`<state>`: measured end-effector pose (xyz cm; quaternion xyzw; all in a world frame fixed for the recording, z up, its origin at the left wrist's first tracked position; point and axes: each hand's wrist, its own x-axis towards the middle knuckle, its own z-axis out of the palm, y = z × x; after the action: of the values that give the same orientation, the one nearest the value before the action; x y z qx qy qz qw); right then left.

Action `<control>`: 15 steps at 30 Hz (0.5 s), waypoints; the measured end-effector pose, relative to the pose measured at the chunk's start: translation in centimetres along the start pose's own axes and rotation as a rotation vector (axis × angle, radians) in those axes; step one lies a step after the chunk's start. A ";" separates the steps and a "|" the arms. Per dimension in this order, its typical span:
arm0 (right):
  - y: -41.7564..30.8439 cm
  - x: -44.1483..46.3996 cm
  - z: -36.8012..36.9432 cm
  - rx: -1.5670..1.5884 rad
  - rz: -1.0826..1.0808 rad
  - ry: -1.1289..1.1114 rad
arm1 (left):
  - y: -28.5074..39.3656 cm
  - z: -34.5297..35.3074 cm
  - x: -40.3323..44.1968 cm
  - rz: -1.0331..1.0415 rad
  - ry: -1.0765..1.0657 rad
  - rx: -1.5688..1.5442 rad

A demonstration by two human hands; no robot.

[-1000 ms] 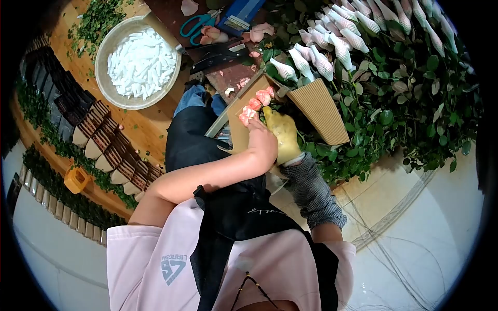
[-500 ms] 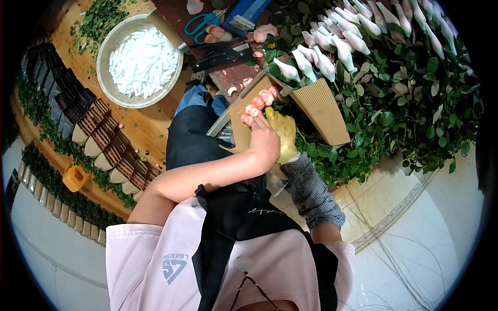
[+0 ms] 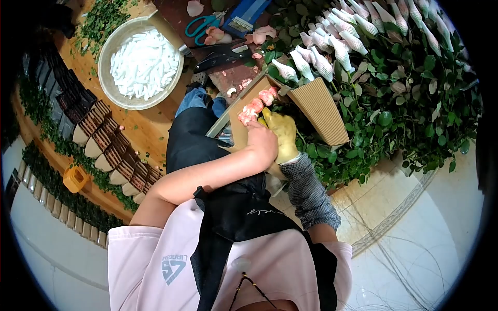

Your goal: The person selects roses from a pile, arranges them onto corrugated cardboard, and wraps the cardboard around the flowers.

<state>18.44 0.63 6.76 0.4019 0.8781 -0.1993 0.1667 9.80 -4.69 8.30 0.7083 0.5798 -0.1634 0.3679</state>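
Observation:
Several pink roses (image 3: 257,105) lie in a slanting row over brown cardboard (image 3: 239,136). At the lower end of the row, my bare left hand (image 3: 263,141) has its fingers together on a bloom, covering part of it. My right hand (image 3: 281,136), in a yellow glove, is closed close beside it, thumb near the blooms. Whatever lies inside the glove is hidden. To the right of the glove stands a corrugated cardboard piece (image 3: 320,111).
A round tub (image 3: 102,62) of white pieces stands upper left. Teal scissors (image 3: 201,26), black shears (image 3: 220,57) and a blue tool (image 3: 249,14) lie at the top. White-netted buds (image 3: 340,49) with leafy stems fill the upper right. An orange container (image 3: 75,179) is at left.
My left hand has shifted slightly left and down, with its fingers over the lowest bloom. My gloved right hand has stayed nearly in place.

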 end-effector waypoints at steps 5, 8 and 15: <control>0.1 -0.8 1.5 0.407 -0.072 0.367 | -0.5 -0.1 0.0 0.037 0.177 0.081; 0.8 -0.8 1.2 0.204 0.066 0.112 | -0.1 1.0 0.3 -0.018 0.154 0.089; -0.3 0.0 -1.9 0.183 0.401 0.136 | -0.4 0.1 0.3 0.016 0.028 0.031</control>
<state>17.97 1.32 8.48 0.5944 0.7681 -0.2131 0.1063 9.55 -4.52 7.87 0.7208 0.5765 -0.1593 0.3502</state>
